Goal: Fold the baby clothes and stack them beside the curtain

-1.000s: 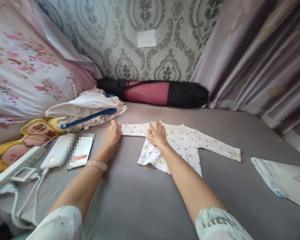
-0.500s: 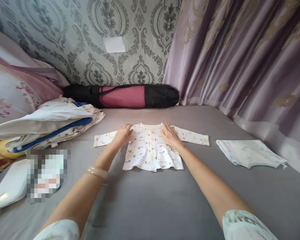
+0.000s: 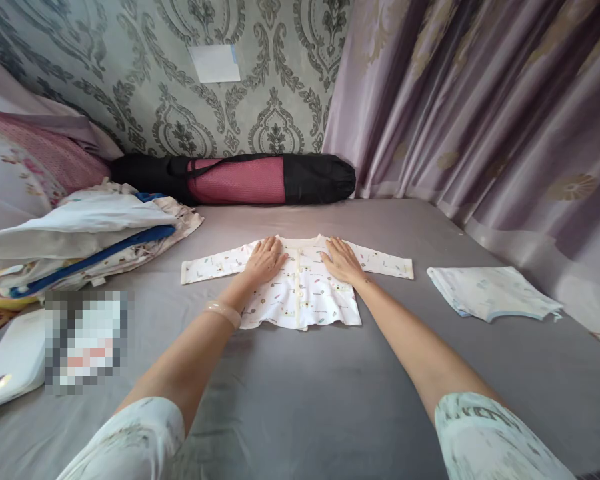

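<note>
A small white baby shirt (image 3: pixel 310 287) with a printed pattern and a buttoned front lies spread on the grey bed sheet (image 3: pixel 320 393). Both its sleeves stretch out to the sides. My left hand (image 3: pixel 267 260) lies flat on the shirt's left shoulder area, fingers extended, covering where that sleeve joins. On the opposite shoulder, my right hand (image 3: pixel 341 260) rests palm down with its fingers stretched toward the collar. Neither hand grips the fabric.
A folded pale garment (image 3: pixel 493 293) lies to the right. At left are a pile of clothes (image 3: pixel 100 233), a white device (image 3: pixel 15 353) and a blurred-out object (image 3: pixel 87 343). A black and pink rolled bag (image 3: pixel 235 180) lies along the wall, beside purple curtains (image 3: pixel 430 100).
My left hand has moved right, from the sleeve joint further onto the shirt's chest. My right hand stays on its shoulder. The view has shifted slightly.
</note>
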Tool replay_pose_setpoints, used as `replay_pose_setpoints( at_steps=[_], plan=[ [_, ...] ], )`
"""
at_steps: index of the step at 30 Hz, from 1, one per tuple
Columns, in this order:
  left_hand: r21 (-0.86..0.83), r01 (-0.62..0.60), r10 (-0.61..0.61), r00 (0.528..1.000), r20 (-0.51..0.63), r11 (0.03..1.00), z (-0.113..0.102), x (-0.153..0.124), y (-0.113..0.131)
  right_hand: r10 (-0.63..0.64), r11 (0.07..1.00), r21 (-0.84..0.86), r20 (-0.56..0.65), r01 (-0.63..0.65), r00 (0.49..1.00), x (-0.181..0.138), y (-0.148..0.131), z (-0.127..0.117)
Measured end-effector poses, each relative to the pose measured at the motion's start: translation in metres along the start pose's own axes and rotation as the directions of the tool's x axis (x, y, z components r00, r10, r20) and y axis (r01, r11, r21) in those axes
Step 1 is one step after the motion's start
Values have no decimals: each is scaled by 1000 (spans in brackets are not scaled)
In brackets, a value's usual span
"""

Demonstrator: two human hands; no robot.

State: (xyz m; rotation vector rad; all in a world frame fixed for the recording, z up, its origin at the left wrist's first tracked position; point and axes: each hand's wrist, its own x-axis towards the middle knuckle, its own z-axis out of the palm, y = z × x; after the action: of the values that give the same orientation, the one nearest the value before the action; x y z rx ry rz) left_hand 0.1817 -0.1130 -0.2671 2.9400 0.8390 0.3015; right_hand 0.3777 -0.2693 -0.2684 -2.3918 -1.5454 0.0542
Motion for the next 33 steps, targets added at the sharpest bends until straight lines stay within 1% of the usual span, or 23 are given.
replay_pose_setpoints(
  at_steps=[2,3,4,5,6,8,10,11,13,17,19,22,25,27,29,31,33],
  plan=[
    [-10,41,-42,989,-139,999,-10,-12,0,27,995,102,-127,-14,991,-6,3,-8],
    [-21,88,-90,976,-197,996,-15,-20,-3,70,988,152,-197,-40,978,-11,6,-14],
    [-38,149,-153,960,-233,988,-21,-31,-6,131,978,192,-248,-84,960,-18,8,-19],
    [-57,219,-227,943,-242,974,-26,-43,-11,197,966,218,-265,-141,944,-27,11,-25],
    [-74,294,-303,925,-228,953,-31,-55,-17,256,953,226,-245,-202,935,-37,14,-31],
    [-93,420,-429,894,-128,903,-39,-81,-26,332,932,199,-124,-304,935,-60,18,-40],
    [-89,481,-483,876,3,872,-46,-103,-31,359,921,151,25,-359,933,-83,16,-46],
    [-85,493,-489,870,59,866,-49,-112,-30,365,918,134,86,-374,927,-94,13,-48],
    [-77,498,-487,864,128,864,-53,-124,-25,377,913,105,155,-394,913,-112,4,-51],
    [-51,492,-480,864,156,869,-53,-135,-7,375,921,35,193,-389,907,-136,-20,-55],
    [-46,497,-485,861,154,867,-52,-136,0,366,926,19,194,-377,910,-143,-29,-55],
    [-67,520,-508,850,137,851,-51,-137,11,365,928,16,162,-372,917,-147,-37,-52],
    [-147,520,-496,851,172,842,-54,-138,21,375,925,14,119,-379,919,-148,-40,-48],
    [-222,531,-497,846,193,818,-58,-139,25,366,929,16,95,-369,926,-148,-39,-47],
    [-280,525,-496,851,174,804,-62,-140,24,344,938,13,82,-346,935,-148,-35,-49],
    [-291,491,-472,871,138,821,-64,-142,18,302,953,2,86,-303,950,-147,-29,-51],
    [-282,450,-430,893,133,847,-64,-145,9,261,965,-13,106,-261,959,-147,-23,-53]
  ],
)
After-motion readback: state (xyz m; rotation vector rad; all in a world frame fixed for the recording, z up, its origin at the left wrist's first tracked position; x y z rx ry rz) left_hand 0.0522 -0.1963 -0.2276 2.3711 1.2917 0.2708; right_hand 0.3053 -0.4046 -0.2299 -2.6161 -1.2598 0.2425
